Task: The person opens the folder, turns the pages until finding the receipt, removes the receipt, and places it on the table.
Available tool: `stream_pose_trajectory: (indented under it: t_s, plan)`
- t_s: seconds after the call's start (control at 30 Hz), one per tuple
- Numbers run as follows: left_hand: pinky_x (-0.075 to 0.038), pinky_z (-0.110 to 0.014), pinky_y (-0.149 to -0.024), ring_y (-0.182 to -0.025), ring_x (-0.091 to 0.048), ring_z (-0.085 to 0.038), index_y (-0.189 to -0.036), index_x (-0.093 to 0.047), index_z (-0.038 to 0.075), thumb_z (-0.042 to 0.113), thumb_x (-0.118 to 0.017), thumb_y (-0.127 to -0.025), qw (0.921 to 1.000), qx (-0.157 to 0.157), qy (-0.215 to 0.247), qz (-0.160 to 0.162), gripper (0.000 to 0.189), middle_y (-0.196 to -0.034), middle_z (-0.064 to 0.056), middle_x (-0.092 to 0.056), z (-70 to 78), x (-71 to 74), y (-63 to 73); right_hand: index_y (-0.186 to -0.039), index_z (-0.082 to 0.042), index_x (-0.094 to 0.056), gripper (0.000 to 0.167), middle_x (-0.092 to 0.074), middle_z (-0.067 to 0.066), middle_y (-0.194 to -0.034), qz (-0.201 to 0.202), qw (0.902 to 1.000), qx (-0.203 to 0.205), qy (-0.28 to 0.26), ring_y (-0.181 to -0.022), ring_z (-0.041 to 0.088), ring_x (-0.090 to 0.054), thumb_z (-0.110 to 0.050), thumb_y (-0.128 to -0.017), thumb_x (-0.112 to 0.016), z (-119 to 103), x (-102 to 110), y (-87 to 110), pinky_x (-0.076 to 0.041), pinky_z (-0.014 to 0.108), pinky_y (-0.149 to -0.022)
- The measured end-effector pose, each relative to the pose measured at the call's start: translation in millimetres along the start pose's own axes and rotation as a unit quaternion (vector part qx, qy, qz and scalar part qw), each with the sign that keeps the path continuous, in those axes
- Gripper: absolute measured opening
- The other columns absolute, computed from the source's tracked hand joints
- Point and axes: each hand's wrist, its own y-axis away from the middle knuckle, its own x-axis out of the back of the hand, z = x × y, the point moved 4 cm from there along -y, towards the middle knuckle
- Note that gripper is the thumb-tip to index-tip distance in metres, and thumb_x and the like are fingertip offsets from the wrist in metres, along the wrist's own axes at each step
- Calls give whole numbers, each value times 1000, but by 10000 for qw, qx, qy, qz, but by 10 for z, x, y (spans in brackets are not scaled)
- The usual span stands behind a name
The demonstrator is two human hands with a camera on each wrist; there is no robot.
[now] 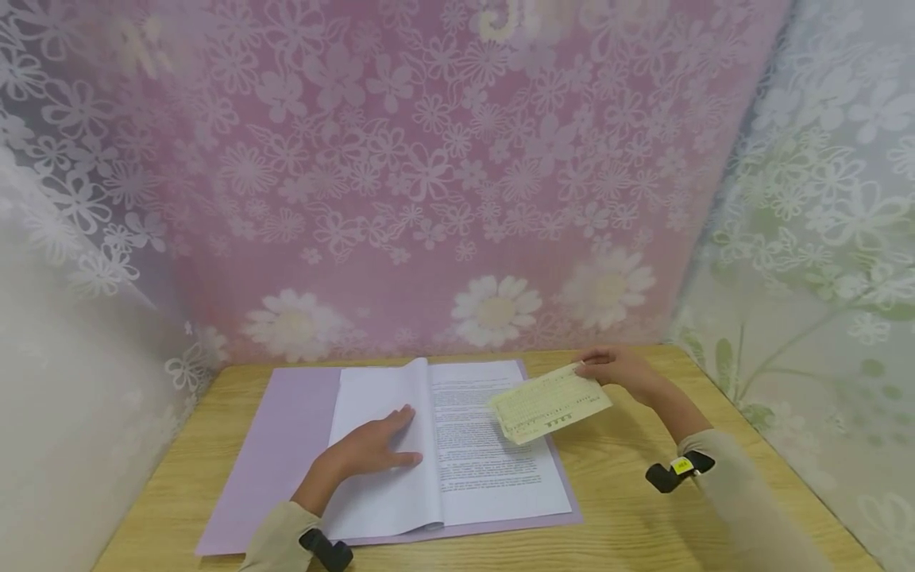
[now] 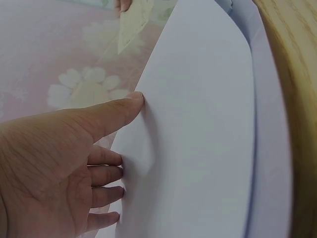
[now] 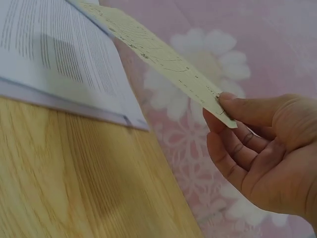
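A purple folder point(image 1: 296, 445) lies opened flat, with white printed sheets point(image 1: 493, 492) inside it. My left hand point(image 1: 377, 442) rests on the blank turned-over pages point(image 1: 386, 508), its fingers and thumb extended; in the left wrist view the fingertips point(image 2: 116, 173) touch the white paper point(image 2: 198, 124). Over the right-hand printed page, my right hand point(image 1: 622, 373) pinches a pale yellow printed slip point(image 1: 550, 403) by its far right corner. The right wrist view shows the slip point(image 3: 168, 62) between thumb and index finger, tilted and lifted off the table, its other end over the sheets.
The folder lies on a light wood-grain table point(image 1: 629, 492). A pink flower-patterned curtain point(image 1: 429, 199) hangs behind the back edge, with pale floral curtains point(image 1: 822, 278) on the right and left. Dark wrist cameras point(image 1: 325, 548) sit on both sleeves.
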Motion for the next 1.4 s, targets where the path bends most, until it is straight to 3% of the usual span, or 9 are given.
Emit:
stream_pose_trajectory:
  t_s: [0.27,0.5,0.63,0.73,0.87,1.03,1.23,1.4]
  plan:
    - [-30,-52,-124,-155,-29,-35,-159,-33,5,49,-73,-91,10000,-21,-24,19,91,-166,-15,-30,-2,-1,17,-146,8,-47,62,-51,29,-148,208,9992,-338,-23,-136,41,-50,-34,-103,-62,298,337,61,-45,56,-111]
    - [-30,-53,-124,-155,-28,-34,-160,-30,6,52,-72,-91,10000,21,8,-95,93,-168,-13,-28,1,3,5,-148,11,-42,63,-38,34,-155,177,9991,-351,-128,-143,51,-38,-34,-106,-56,600,535,105,-38,63,-114]
    - [-31,-53,-123,-155,-28,-35,-160,-30,6,52,-73,-91,9999,20,0,-103,94,-167,-14,-28,1,7,3,-147,11,-43,61,-41,34,-153,222,9986,-466,-82,-137,43,-48,-33,-106,-56,765,587,110,-43,60,-111]
    - [-31,-53,-123,-155,-29,-34,-160,-31,6,52,-73,-90,10000,38,11,-84,94,-167,-14,-29,-3,4,-1,-145,11,-45,60,-50,30,-147,285,9980,-553,-111,-124,24,-60,-32,-106,-57,869,610,108,-50,51,-105]
    - [-31,-53,-123,-155,-29,-34,-160,-31,7,52,-74,-90,10000,82,9,-55,94,-167,-14,-29,-14,0,-4,-141,10,-51,56,-65,8,-128,374,9967,-672,-270,-102,0,-63,-32,-104,-60,987,625,88,-56,34,-93]
    - [-31,-53,-123,-155,-29,-34,-160,-31,7,52,-74,-89,9999,88,-1,-62,94,-167,-13,-30,-18,-2,-8,-134,4,-59,48,-65,-13,-113,496,9948,-812,-361,-96,-4,-62,-33,-103,-62,1099,628,85,-57,27,-86]
    - [-31,-53,-123,-155,-29,-34,-160,-31,7,53,-73,-90,10000,18,-68,-56,94,-167,-13,-30,-25,3,-18,-126,7,-63,41,-69,-10,-101,830,9917,-929,-332,-86,7,-64,-26,-102,-65,1175,590,58,-57,29,-76]
    - [-30,-52,-124,-155,-29,-34,-160,-32,6,52,-73,-90,10000,23,-46,-54,93,-167,-14,-30,-26,2,-16,-123,11,-65,39,-73,13,-109,1163,9888,-886,306,-86,7,-62,-21,-101,-66,1241,543,21,-54,26,-72]
